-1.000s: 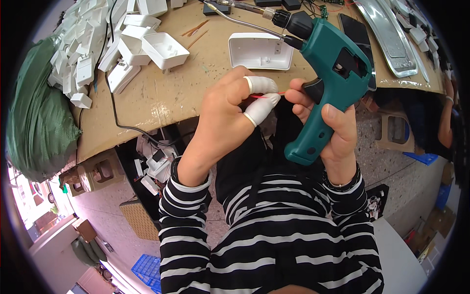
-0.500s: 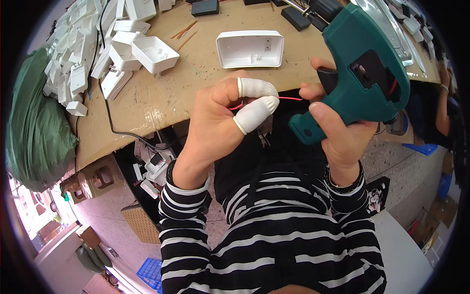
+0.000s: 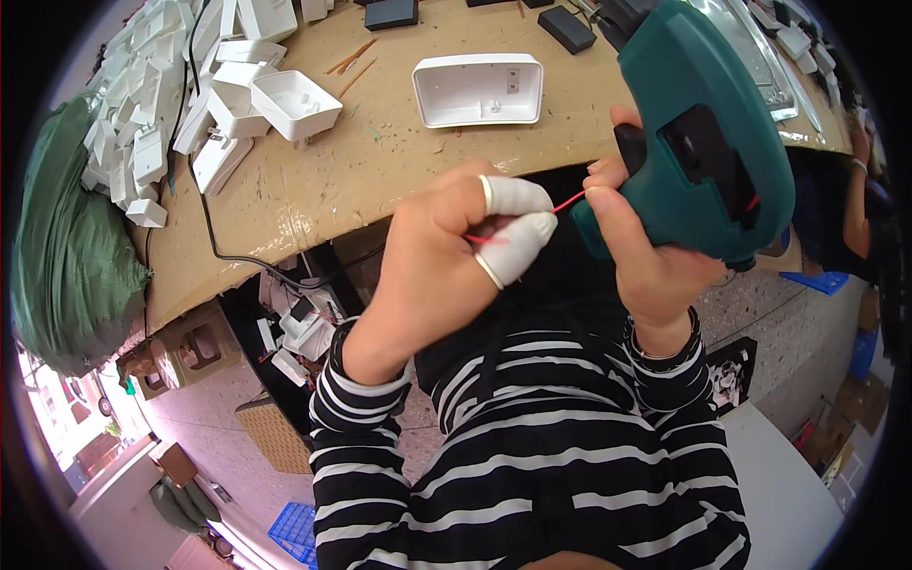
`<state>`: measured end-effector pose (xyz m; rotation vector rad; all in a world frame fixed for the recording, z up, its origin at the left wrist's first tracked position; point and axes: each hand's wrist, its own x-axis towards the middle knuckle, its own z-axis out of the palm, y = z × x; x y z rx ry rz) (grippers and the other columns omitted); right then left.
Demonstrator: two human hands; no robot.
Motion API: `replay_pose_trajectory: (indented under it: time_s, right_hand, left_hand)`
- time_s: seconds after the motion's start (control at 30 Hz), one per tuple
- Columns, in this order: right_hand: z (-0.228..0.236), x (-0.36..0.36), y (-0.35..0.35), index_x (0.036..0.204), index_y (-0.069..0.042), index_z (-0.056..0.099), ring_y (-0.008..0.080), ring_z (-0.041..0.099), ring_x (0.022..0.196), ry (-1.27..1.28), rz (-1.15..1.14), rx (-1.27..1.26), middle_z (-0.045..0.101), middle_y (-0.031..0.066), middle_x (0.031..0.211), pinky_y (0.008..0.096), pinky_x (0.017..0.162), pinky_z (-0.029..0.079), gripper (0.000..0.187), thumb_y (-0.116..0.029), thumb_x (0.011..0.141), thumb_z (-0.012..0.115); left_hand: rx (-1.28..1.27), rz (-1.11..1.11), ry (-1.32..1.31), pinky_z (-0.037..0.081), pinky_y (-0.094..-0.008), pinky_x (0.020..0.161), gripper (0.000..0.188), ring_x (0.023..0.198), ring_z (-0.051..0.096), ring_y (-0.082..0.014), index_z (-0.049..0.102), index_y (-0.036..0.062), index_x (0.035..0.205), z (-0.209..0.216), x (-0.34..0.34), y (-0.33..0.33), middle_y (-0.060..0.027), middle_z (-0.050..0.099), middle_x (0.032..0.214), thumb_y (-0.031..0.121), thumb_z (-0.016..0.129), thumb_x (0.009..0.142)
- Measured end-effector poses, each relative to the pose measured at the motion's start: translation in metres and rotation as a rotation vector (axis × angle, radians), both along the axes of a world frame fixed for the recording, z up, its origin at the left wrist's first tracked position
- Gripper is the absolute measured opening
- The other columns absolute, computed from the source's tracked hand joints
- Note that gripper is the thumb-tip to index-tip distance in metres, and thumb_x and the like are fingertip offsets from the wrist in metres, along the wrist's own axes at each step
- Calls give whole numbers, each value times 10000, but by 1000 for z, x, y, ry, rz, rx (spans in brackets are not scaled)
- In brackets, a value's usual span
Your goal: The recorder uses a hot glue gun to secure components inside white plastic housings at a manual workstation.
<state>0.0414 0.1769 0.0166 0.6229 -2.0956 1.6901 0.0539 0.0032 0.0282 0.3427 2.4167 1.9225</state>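
My left hand (image 3: pixel 418 256) has white finger cots on its thumb and index finger. Those two fingers pinch a thin red wire (image 3: pixel 570 201), and a loose bit of it shows behind them. From there the wire runs to my right hand (image 3: pixel 655 256), whose thumb and fingertips pinch it too. The same right hand is wrapped around a dark green power drill (image 3: pixel 731 57) with a black trigger, its front pointing away toward the upper edge. Beyond my hands an open white plastic housing (image 3: pixel 478 93) lies on the cardboard-covered table (image 3: pixel 313 180).
White housings (image 3: pixel 152 95) pile up at the left, beside a green cloth bundle (image 3: pixel 76 247) and a black cable (image 3: pixel 206 204). Black blocks (image 3: pixel 567 29) sit at the back. Under the table edge is a box of white parts (image 3: pixel 304 328). Another person's arm (image 3: pixel 858 209) shows far right.
My left hand has shifted slightly right and down, and the wire between my hands now slants upward to the right. The drill has turned a little, its front leaving the upper edge.
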Motion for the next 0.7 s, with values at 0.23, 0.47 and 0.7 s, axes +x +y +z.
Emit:
replay_pose_trajectory:
  time_s: [0.23,0.47,0.7]
  right_hand:
    - [-5,0,-1,1178,78,410,174,601,806,-70,-58,-69,558,224,1090,278,720,497,517,104,696,593]
    - [-11,-7,-12,1290,-15,347,262,603,951,-525,108,-747,488,238,1202,332,781,513,592,17,745,575]
    - [-29,-23,-23,1306,-19,318,326,524,1107,-644,163,-888,443,240,1241,354,887,471,583,22,774,553]
  left_hand:
    - [-520,229,589,369,-210,505,165,593,502,-117,649,4,841,34,8,-17,-70,562,717,-44,683,687]
    - [-584,153,553,420,-308,509,162,593,531,-242,648,28,841,-2,-38,-45,-96,536,724,5,676,683]
    - [-438,219,504,439,-322,520,144,601,544,-238,641,33,834,-38,-47,-17,-89,532,721,11,671,695]
